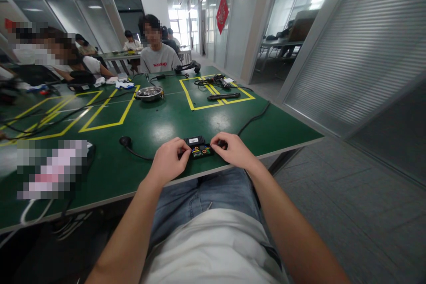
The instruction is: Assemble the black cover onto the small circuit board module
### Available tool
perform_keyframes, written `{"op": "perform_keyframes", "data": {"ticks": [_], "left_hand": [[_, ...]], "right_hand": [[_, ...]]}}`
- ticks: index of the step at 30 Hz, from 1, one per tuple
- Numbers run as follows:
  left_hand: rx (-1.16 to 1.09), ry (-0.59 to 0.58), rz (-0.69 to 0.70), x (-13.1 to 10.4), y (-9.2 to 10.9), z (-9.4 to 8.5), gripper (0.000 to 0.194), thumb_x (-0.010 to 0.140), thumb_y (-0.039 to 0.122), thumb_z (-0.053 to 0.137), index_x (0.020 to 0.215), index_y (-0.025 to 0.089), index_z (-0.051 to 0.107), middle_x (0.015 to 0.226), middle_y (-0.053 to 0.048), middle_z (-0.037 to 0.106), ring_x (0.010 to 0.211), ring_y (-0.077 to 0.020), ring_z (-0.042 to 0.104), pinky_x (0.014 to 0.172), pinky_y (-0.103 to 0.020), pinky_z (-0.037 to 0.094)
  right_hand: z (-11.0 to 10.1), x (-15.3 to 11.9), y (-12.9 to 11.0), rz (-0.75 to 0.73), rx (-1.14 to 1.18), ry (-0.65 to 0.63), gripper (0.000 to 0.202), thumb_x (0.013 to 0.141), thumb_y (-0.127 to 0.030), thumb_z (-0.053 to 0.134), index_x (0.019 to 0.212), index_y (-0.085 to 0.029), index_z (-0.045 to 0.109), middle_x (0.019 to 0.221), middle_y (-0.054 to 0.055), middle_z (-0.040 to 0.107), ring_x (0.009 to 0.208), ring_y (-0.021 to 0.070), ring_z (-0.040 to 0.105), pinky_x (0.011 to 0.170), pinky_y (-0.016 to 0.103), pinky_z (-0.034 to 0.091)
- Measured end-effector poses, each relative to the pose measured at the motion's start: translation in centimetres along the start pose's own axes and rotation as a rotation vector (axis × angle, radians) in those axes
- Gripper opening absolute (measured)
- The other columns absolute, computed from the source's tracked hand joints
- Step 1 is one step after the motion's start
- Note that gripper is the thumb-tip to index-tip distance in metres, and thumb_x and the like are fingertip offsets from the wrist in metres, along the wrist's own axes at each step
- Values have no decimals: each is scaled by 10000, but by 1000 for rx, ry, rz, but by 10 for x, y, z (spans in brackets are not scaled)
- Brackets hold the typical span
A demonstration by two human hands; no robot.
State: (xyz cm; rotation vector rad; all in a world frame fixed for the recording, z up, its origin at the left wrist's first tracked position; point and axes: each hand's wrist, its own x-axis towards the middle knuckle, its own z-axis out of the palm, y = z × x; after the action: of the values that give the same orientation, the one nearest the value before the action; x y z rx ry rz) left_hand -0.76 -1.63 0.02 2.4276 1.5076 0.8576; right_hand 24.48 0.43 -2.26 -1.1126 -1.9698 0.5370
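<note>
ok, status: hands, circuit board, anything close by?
Left hand, right hand at opposite ends of circuit board. Board exposed. Labelled black part close behind; black plug off to the left.

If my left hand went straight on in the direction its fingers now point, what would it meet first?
Most likely the exposed circuit board, just ahead of the left hand; they may already touch, which the picture does not settle.

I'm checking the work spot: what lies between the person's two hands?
In the head view, a small circuit board sits between the left hand and the right hand, with a black piece bearing a white label just beyond it.
</note>
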Motion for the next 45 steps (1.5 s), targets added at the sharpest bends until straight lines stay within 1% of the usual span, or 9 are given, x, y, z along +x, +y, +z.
{"op": "perform_keyframes", "data": {"ticks": [4, 7, 11, 14, 22, 27, 33, 41, 45], "left_hand": [[-20, -24, 29, 1, -1, 1, 157, 932, 219, 614, 799, 219, 698, 840, -47, 709, 765, -221, 653, 716, -360, 499], [-5, -1, 43, 3, -2, 2, 134, 934, 209, 619, 880, 226, 740, 911, -65, 739, 908, -265, 673, 868, -426, 558], [21, 37, -10, 8, -6, 7, 341, 1006, 203, 541, 1197, 264, 816, 1309, -98, 762, 1229, -314, 658, 1105, -532, 534], [53, -2, -88, 12, -12, 12, 364, 1021, 229, 556, 1234, 311, 840, 1440, -78, 743, 1333, -348, 646, 1138, -566, 526], [29, 76, -252, 13, -16, 7, 238, 936, 287, 740, 1138, 256, 862, 1138, -89, 851, 1089, -338, 762, 1013, -487, 592], [-106, 145, -80, 6, -6, 3, 292, 1009, 317, 668, 1258, 266, 812, 1193, -75, 824, 1089, -285, 729, 1024, -450, 576], [-172, -21, 150, 2, -3, 2, 228, 1010, 293, 661, 1143, 251, 841, 1179, -83, 817, 1112, -276, 700, 1039, -458, 550], [-199, -57, 152, 3, -4, 3, 180, 948, 255, 714, 1107, 239, 797, 1157, -79, 803, 1094, -278, 706, 1018, -449, 558], [-128, 39, 12, 4, -5, 6, 207, 952, 238, 697, 1153, 233, 749, 1094, -68, 794, 1042, -273, 712, 978, -435, 571]], "right_hand": [[0, 0, 2, -4, -25, 0, 110, 910, -154, 678, 838, -213, 738, 857, 26, 759, 805, 189, 669, 744, 305, 499], [0, 0, 3, -19, -91, 4, 114, 906, -164, 713, 814, -226, 734, 827, 23, 749, 848, 214, 659, 817, 340, 495], [0, 0, 5, -21, -109, 11, 103, 909, -169, 717, 832, -235, 738, 845, 19, 759, 849, 217, 667, 829, 352, 484], [1, 0, 5, -22, -90, 7, 105, 909, -161, 699, 839, -232, 732, 864, 20, 768, 850, 213, 686, 827, 350, 485], [2, -1, 4, -11, -107, 4, 174, 811, -116, 674, 919, -238, 733, 913, 19, 774, 905, 231, 699, 899, 379, 491], [1, -1, 4, -3, -36, 9, 249, 779, -107, 632, 988, -230, 690, 906, 14, 753, 866, 218, 688, 878, 361, 509], [2, 0, 5, 7, -19, 13, 250, 776, -110, 639, 991, -235, 665, 902, 6, 752, 869, 212, 695, 870, 347, 514], [0, -1, 1, 11, -60, -12, 210, 791, -126, 666, 971, -235, 685, 912, 19, 756, 891, 229, 695, 888, 374, 508], [-1, -1, 1, 19, -69, -11, 196, 803, -139, 683, 974, -234, 687, 923, 20, 759, 898, 229, 696, 894, 381, 504]]}}
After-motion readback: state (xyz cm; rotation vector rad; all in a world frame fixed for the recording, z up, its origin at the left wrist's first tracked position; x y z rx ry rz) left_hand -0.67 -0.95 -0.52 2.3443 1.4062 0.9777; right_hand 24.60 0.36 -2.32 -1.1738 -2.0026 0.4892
